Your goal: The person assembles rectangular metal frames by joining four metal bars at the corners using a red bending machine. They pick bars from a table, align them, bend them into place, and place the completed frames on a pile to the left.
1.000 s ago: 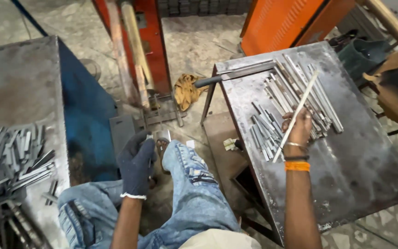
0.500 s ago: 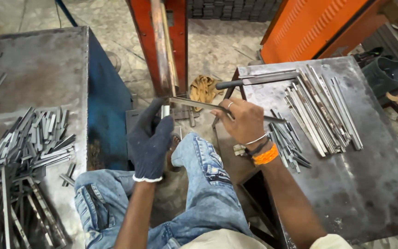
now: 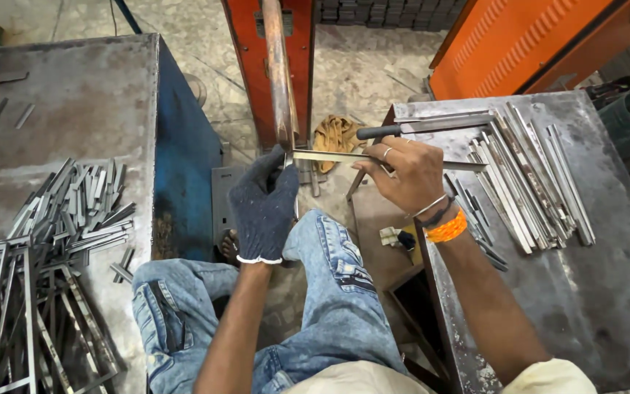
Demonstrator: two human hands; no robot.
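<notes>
In the head view, the right hand is bare, with a ring and an orange band at the wrist, and its fingers are closed around a long flat metal strip that lies nearly level, running from about 9 o'clock to 3 o'clock across the middle of the frame. The left hand, in a dark knit glove, sits at the strip's 9 o'clock end, its fingers curled up against that end and the worn upright lever of the orange press; whether the gloved fingers actually pinch the strip or only steady it, I cannot tell. The strip's left end is at the foot of the lever, above the person's denim-clad knee. At 3 o'clock from the right hand, a loose fan of similar long strips lies on the grey steel tabletop (one dark-handled tool rests at its near corner). At 9 o'clock, a second tabletop carries a heap of short cut pieces and some bent frames. A tan rag lies on the floor just behind the press. The step in hand looks like feeding one strip into the press; the next move would seem to call for setting the strip's end squarely under the tool while the gloved fingers stay clear of it.
</notes>
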